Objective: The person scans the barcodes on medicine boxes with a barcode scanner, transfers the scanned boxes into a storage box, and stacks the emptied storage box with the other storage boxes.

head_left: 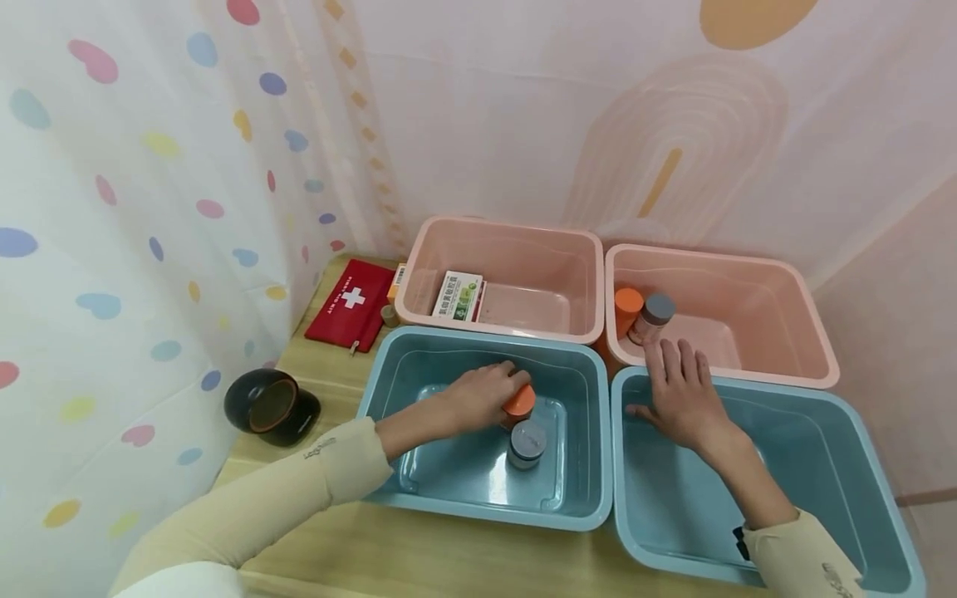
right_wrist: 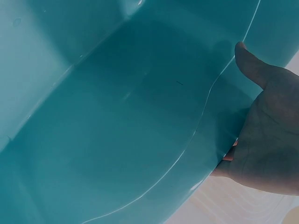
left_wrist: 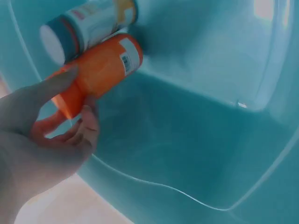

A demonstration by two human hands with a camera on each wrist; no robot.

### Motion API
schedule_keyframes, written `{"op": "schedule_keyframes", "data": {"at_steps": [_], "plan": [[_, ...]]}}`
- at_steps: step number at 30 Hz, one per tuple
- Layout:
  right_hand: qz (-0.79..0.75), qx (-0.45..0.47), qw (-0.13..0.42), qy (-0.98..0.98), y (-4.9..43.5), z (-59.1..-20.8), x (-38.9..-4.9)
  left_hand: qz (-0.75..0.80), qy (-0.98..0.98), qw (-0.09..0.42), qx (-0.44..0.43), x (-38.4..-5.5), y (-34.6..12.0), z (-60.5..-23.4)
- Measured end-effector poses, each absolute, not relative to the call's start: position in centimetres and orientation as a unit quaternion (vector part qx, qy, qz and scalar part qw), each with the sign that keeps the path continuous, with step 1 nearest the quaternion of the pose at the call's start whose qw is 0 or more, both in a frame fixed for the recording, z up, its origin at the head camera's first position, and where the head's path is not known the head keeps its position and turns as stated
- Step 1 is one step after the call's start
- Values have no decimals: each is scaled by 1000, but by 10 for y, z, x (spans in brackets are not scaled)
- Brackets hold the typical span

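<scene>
My left hand reaches into the left blue bin and grips an orange bottle near its orange cap, between thumb and fingers. Right beside that bottle stands another bottle with a grey cap; its pale, colored label shows in the left wrist view. My right hand is over the back rim of the right blue bin, fingers extended and thumb spread, holding nothing. Just beyond its fingertips, a grey-capped bottle and an orange-capped bottle stand in the right pink bin.
The left pink bin contains a white and green medicine box. Left of it lie a red first aid pouch and a small brown-capped item. A black bowl-shaped object sits at the table's left. Curtains hang behind.
</scene>
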State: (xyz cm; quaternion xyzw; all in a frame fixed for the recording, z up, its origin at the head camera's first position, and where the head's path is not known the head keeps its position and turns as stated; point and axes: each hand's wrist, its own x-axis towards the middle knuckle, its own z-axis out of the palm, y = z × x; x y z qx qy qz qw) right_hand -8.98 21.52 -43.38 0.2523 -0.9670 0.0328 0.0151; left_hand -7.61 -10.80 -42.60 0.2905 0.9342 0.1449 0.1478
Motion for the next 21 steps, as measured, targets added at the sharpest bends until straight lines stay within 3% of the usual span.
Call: {"op": "schedule_keyframes", "data": {"at_steps": [8, 15, 21], "plan": [[28, 247, 8, -969, 211, -429, -89, 253, 931, 160, 210, -65, -135, -380], [40, 244, 7, -969, 211, -431, -89, 312, 935, 57, 159, -37, -193, -341], [44, 246, 12, -968, 213, -432, -89, 415, 909, 5, 39, 3, -260, -324]]}}
